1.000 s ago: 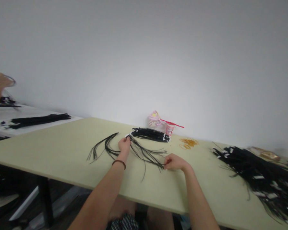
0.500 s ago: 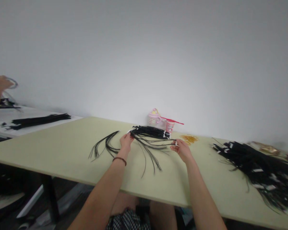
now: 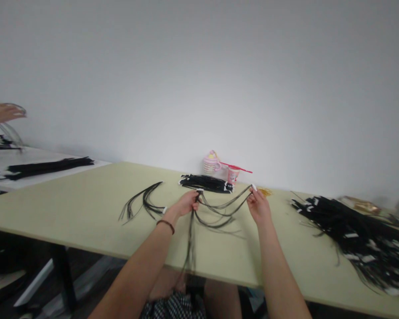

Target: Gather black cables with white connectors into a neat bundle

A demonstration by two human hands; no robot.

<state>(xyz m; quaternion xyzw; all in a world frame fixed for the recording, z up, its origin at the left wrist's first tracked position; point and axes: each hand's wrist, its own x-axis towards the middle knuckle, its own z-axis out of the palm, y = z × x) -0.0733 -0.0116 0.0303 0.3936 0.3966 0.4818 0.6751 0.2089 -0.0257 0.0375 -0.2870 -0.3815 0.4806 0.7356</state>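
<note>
My left hand [image 3: 188,203] is closed round a bunch of thin black wires [image 3: 216,225], close to a white end piece that pokes out above the fingers. Part of the bunch hangs down past the table's front edge; other strands sag across to the right. My right hand [image 3: 258,204] pinches a white connector [image 3: 254,187] at the far end of some of these strands, raised over the table. Left of my left hand, a few loose black wires [image 3: 149,199] lie curved on the tabletop. Behind the hands rests a bundle of black wires [image 3: 206,183] with white ends.
A big heap of black wires [image 3: 349,235] covers the right side of the pale table [image 3: 86,208]. Yellow rubber bands [image 3: 266,192], a pink cup [image 3: 233,174] and a pink lidded mug [image 3: 210,164] stand near the wall. At far left, another person's hand [image 3: 5,113] holds wires.
Both hands have lifted the wires off the table. My left hand moved right, my right hand rose, and the strands now hang in loops between them, some dropping over the front edge.
</note>
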